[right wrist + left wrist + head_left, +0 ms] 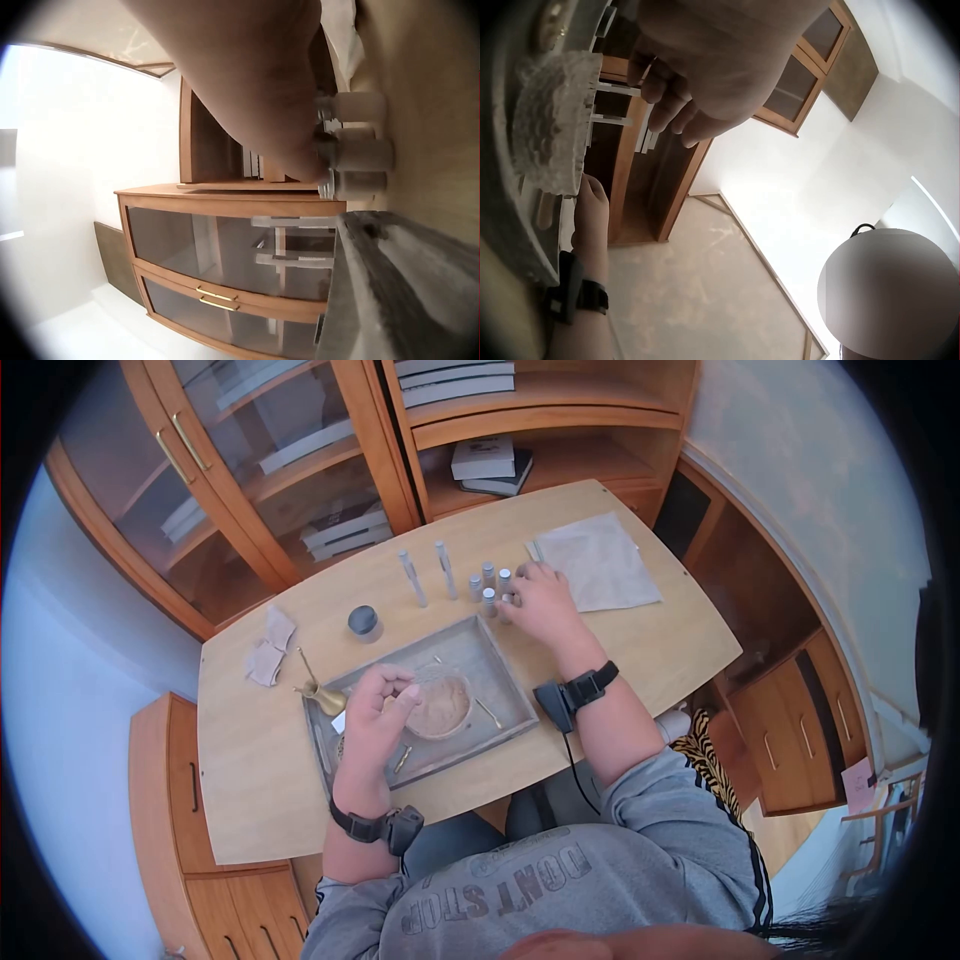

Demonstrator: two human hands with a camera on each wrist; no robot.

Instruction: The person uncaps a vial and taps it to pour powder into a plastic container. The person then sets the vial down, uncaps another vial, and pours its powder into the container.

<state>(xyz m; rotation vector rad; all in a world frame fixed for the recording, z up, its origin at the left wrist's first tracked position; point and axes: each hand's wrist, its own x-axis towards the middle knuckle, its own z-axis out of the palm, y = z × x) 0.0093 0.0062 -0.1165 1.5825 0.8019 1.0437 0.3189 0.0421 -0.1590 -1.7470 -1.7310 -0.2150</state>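
Wooden table (660, 660) bears vials (489, 600); cabinet (225, 490) stands behind.

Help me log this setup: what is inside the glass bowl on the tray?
The glass bowl holds a tan, powdery-looking material. Anything buried beneath its surface is covered and cannot be seen.

View lies sideways, desk (435, 97) along the right side. Right grip (255, 82), a bare hand, spans the upper middle, its far end at the caps (326, 184) of small jars (366, 155); can't tell if it holds one. Three jars show plainly, close together on the desk. Grey wooden tray (409, 277) just beside them. Pale cloth (343, 34) at the top. Behind: wooden cabinet (247, 196), glass doors (165, 232), two brass handles (218, 299).
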